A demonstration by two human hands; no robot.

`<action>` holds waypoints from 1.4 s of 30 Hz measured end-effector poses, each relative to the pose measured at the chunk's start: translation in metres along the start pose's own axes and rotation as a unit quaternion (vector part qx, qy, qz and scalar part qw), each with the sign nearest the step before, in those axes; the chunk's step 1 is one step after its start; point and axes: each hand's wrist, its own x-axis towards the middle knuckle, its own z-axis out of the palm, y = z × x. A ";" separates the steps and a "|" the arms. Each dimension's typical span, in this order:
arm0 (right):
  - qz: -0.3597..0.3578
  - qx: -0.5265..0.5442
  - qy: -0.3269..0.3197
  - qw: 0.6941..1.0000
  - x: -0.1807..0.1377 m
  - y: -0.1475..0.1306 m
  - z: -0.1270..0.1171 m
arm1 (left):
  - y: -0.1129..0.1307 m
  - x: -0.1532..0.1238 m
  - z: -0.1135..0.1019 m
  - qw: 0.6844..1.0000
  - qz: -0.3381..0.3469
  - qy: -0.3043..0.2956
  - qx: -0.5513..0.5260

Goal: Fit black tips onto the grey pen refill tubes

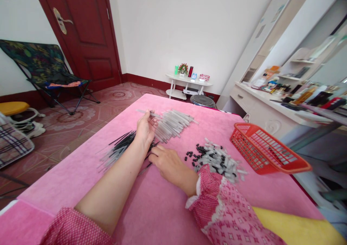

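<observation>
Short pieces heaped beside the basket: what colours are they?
The short pieces are black and whitish grey, best seen in the head view.

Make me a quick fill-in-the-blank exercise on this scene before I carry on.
1. The left hand, holding a slender grey tube, is ____ from the camera than the right hand.
2. The short pieces lie ____ the right hand and the plastic basket.
3. The cloth under both hands is coloured ____.

Missing words: farther; between; pink.
</observation>
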 end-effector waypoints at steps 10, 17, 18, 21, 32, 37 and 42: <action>-0.062 -0.062 0.015 0.996 -0.001 -0.001 0.003 | -0.003 -0.001 0.000 1.000 -0.024 0.006 -0.008; -0.074 -0.059 0.010 0.995 -0.003 0.002 -0.001 | -0.003 0.000 0.000 0.999 -0.032 0.007 -0.018; -0.069 -0.056 0.009 0.996 -0.004 0.003 -0.002 | -0.003 0.000 0.000 0.999 -0.034 0.008 -0.020; -0.037 -0.031 0.025 0.999 -0.009 0.014 -0.006 | -0.001 0.002 -0.001 0.999 -0.041 0.015 -0.030; 0.236 0.323 0.490 0.775 -0.016 0.054 -0.048 | -0.016 -0.009 0.009 0.988 -0.103 0.060 -0.099; 0.208 0.355 0.549 0.728 -0.015 0.044 -0.067 | -0.037 -0.025 0.017 0.981 -0.160 0.029 -0.109; 0.198 0.348 0.555 0.729 -0.015 0.041 -0.066 | -0.044 -0.037 0.024 0.977 -0.175 0.013 -0.125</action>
